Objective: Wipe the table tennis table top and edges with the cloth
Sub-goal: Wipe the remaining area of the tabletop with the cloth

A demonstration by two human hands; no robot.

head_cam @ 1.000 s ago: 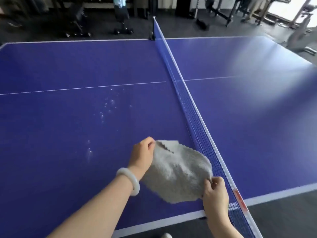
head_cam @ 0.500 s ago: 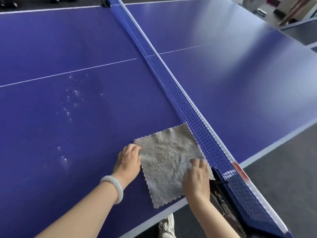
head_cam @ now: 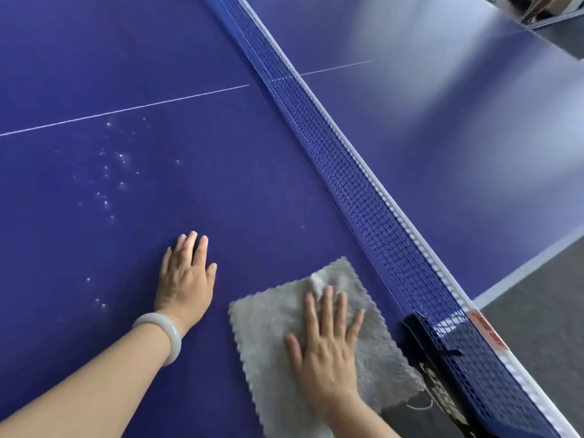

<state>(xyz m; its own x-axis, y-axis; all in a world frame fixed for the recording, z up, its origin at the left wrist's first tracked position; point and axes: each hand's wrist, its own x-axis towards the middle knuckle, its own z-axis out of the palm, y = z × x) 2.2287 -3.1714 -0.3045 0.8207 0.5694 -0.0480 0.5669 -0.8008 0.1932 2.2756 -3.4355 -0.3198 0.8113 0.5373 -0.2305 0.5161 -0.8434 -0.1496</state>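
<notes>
Blue table tennis table top (head_cam: 252, 184) is seen from above the near edge. At far left a thin white line (head_cam: 126, 107) is crossed diagonally over the surface, and a scatter of small white specks (head_cam: 110, 172) is spread below it. Left hand (head_cam: 185, 282) is laid palm-down on bare table, fingers straight and close together, nothing held. A pale bracelet (head_cam: 161, 335) is worn on that wrist. Just right of it, apart from the left hand, the grey cloth (head_cam: 268, 343) is spread flat on the table by the near edge, one far corner slightly bunched. Right hand (head_cam: 325, 355) is pressed flat on the cloth, fingers spread and straight, no grip. Blue net (head_cam: 363, 191) is stretched diagonally just right of the cloth, fixed by a black clamp (head_cam: 442, 390). Grey floor (head_cam: 543, 336) is seen at far right.
</notes>
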